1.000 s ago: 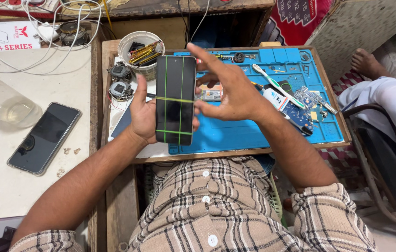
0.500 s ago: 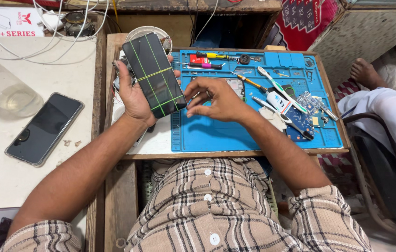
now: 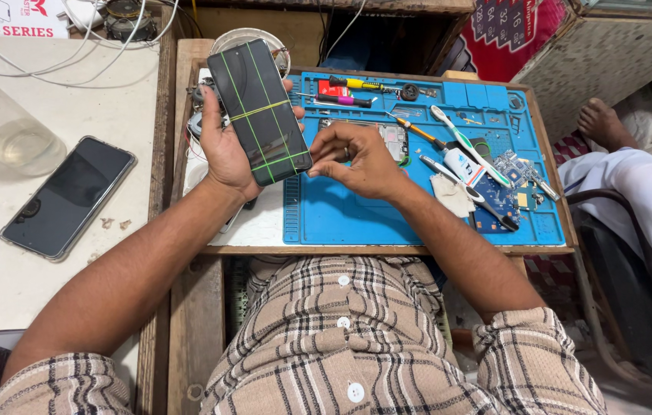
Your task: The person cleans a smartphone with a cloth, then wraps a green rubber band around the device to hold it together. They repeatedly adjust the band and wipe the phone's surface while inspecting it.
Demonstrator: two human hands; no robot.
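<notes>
Left hand point(image 3: 226, 150): grips a dark phone screen panel point(image 3: 259, 111) with green lines, raised over the bench's left edge. Right hand point(image 3: 360, 157): fingers pinched at the panel's lower corner. Opened phone body point(image 3: 391, 138) on the blue mat point(image 3: 356, 219); reassembly unfinished.

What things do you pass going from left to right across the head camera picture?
Clear plastic cup → dark phone lying on the white table → left hand → phone with green lines → right hand → toothbrush → bare foot.
</notes>
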